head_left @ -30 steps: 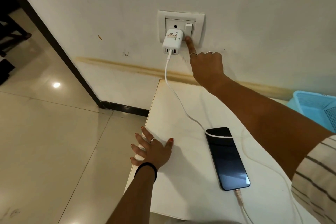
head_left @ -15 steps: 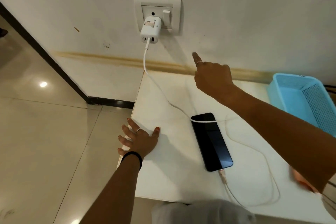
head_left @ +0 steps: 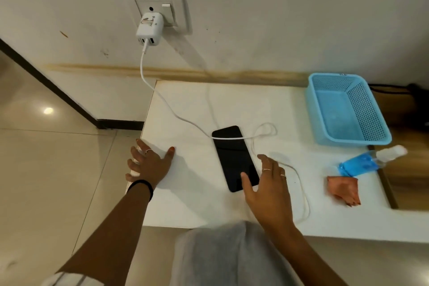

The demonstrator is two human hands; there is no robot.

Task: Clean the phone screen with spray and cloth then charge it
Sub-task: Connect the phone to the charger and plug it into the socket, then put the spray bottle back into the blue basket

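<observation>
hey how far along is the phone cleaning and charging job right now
Mostly done, it seems. The spray bottle and cloth lie set aside, and the charger sits in the wall socket with its cable running toward the phone. The right hand hovers open over the phone's near end; the left hand rests flat. The screen is dark, so charging is unconfirmed.

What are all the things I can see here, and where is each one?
phone: one, black, flat on the table's middle, screen dark
cable: one, white, from charger across the phone, looping right
charger: one, white, plugged into the wall socket
wall socket: one, white, above the table
basket: one, light blue, table's far right
spray bottle: one, blue liquid, lying near the basket
cloth: one, pinkish, crumpled, below the bottle
table: one, white, against the wall
left hand: flat on the table's left edge
right hand: open, over the phone's near end
</observation>
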